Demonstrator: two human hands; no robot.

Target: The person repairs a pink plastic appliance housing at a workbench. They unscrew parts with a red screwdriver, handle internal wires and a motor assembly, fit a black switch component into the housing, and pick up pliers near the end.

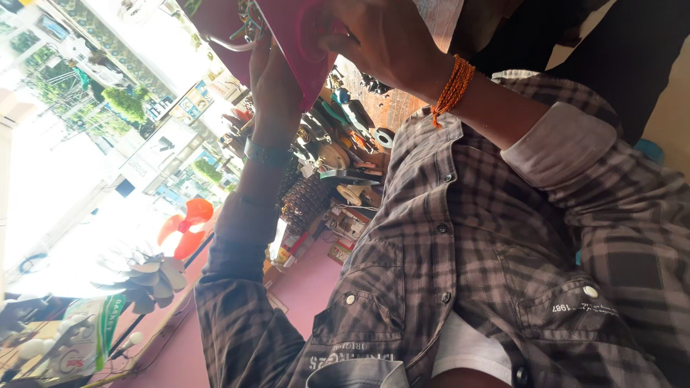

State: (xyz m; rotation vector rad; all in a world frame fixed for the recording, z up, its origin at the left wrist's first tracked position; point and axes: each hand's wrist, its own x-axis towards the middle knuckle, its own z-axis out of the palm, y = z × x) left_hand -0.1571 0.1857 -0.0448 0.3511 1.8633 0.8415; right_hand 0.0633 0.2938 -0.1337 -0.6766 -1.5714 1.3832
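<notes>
Up top, centre-left, both hands hold a flat pink thing (298,32), its upper part cut off by the frame: right hand (384,36), w/ orange thread at the wrist, is clenched round its edge, while left hand (277,75) lies against its side, grip can't be told. Left of them hang a white rect. signboard (154,154) and a smaller blue-white sign (190,104), both glare-washed. Green-white packet (108,323) sits bottom left; small coloured boxes (345,230) mid-frame are too jumbled to make out.
</notes>
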